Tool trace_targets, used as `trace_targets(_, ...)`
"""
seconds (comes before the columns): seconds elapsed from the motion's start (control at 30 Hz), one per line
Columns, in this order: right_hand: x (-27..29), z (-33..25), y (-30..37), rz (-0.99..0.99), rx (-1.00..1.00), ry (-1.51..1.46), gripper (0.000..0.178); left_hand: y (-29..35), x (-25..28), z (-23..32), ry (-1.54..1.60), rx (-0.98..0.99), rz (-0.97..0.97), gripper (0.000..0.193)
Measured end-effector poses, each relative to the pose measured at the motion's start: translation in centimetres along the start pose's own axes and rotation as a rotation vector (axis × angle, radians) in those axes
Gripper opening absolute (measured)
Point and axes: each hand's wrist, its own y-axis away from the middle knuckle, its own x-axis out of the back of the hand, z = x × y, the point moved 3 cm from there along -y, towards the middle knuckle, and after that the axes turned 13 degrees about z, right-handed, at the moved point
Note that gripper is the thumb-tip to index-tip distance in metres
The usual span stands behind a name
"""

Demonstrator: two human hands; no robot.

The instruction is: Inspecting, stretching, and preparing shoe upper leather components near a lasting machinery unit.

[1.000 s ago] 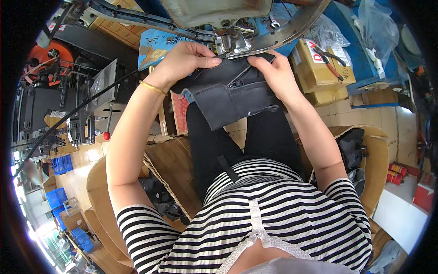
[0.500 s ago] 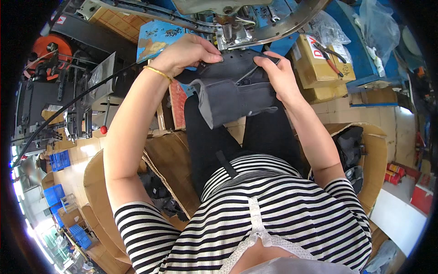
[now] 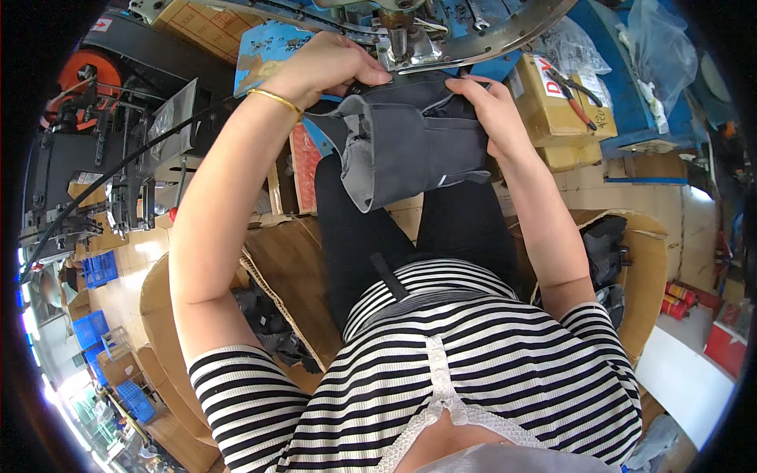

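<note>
A dark grey fabric shoe upper point(image 3: 430, 154) hangs in front of me between both hands, its far edge just below the head of an eyelet machine point(image 3: 398, 43). My left hand point(image 3: 335, 65) pinches its upper left edge, thumb on top. My right hand point(image 3: 490, 110) grips the upper right edge between thumb and fingers. A lighter grey lining shows at the open left side of the upper. The machine's nose hides part of the far edge.
A curved metal rail point(image 3: 505, 47) arcs across the far side. On the right, pliers point(image 3: 572, 94) lie on a cardboard box point(image 3: 544, 118). Open cartons point(image 3: 288, 292) with dark pieces flank my legs. A black cable point(image 3: 134, 169) crosses at the left beside other machinery.
Both hands have moved slightly away from me with the upper. Its far edge has tipped under the machine head, and the row of holes seen before is now mostly hidden.
</note>
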Motion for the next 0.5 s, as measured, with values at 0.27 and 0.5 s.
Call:
trace_targets(0.27, -0.7, 0.1, -1.0, -0.056, 0.143, 0.049, 0.036, -0.2, 0.5, -1.1, 0.058, 0.043, 0.017, 0.021)
trace_targets(0.5, -0.1, 1.5, 0.1, -0.098, 0.094, -0.142, 0.042, -0.6, 0.5, -0.6, -0.062, -0.016, 0.004, 0.022)
